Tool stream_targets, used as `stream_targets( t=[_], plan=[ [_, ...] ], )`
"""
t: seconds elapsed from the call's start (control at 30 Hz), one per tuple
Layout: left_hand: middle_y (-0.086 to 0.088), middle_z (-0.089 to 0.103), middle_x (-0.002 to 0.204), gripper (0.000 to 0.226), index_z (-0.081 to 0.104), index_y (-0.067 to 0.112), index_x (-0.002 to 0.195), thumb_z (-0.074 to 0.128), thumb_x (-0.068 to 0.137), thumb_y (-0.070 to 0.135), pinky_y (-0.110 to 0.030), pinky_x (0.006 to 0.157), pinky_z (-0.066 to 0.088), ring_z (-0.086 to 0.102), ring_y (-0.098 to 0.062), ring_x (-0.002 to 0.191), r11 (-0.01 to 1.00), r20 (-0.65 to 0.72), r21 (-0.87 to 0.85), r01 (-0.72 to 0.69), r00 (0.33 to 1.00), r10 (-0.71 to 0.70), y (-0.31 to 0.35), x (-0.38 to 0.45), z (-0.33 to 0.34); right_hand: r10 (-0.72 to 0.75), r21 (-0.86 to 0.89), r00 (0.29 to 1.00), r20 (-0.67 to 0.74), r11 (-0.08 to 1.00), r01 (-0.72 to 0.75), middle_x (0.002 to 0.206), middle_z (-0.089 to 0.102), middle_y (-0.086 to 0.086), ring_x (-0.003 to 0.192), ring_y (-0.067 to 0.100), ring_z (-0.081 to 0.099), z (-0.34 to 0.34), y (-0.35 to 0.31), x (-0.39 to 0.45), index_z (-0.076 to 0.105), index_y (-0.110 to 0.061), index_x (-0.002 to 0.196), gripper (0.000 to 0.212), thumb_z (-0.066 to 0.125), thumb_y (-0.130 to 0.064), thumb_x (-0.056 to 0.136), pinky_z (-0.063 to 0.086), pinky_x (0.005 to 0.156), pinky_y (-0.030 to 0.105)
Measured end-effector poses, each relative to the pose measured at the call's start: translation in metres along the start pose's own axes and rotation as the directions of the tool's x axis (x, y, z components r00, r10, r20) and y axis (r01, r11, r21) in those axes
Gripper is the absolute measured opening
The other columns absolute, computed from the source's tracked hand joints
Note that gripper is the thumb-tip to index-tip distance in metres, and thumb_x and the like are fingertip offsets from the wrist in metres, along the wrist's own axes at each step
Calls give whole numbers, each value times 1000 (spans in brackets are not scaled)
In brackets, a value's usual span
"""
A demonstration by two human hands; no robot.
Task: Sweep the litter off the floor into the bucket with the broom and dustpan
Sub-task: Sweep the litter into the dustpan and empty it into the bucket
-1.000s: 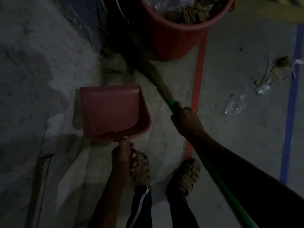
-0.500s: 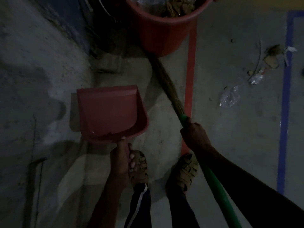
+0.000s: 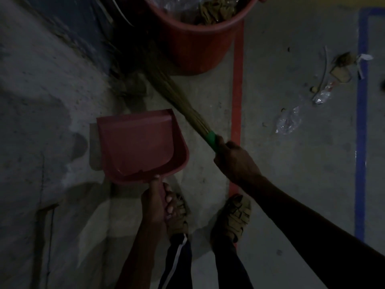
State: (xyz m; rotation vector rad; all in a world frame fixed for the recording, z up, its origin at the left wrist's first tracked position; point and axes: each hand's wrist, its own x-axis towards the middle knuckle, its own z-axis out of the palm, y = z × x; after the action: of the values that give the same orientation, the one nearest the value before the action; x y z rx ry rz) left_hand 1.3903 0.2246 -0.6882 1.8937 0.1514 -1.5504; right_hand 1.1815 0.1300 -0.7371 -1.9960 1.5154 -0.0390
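Dustpan [image 3: 141,144] out front of the left foot [image 3: 177,217], gripped at its handle by the left hand [image 3: 155,202]. Just right of the pan, the broom [image 3: 181,101] slanting up and away — bristle end down by the foot of the bucket [image 3: 193,44], handle end in the right hand [image 3: 233,161]. Bucket farthest ahead, scraps inside. A floor stripe [image 3: 237,97] running from beside the bucket back to the right foot [image 3: 235,217]. Litter [image 3: 289,122] well off to the right — between that stripe and a second stripe [image 3: 361,132].
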Motion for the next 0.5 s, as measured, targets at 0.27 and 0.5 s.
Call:
stream_targets(
  t=[0.27,0.5],
  plan=[
    [2,43,49,45,54,17,73,47,100,51,-13,37,28,34,-13,30,1000,-42,-7,-8,999,8,-1,3,-9,225,56,968,115,971,-232,101,62,12,69,22,62,-17,-16,62,41,-13,140,47,51,-29,97,56,56,39],
    [2,40,48,43,51,16,74,45,102,49,-11,36,26,30,-11,28,995,8,-92,28,1000,-27,3,-1,-9,239,-40,970,33,971,-238,95,57,19,65,33,54,-19,31,-26,34,-11,148,61,58,-22,93,41,56,34]
  ],
)
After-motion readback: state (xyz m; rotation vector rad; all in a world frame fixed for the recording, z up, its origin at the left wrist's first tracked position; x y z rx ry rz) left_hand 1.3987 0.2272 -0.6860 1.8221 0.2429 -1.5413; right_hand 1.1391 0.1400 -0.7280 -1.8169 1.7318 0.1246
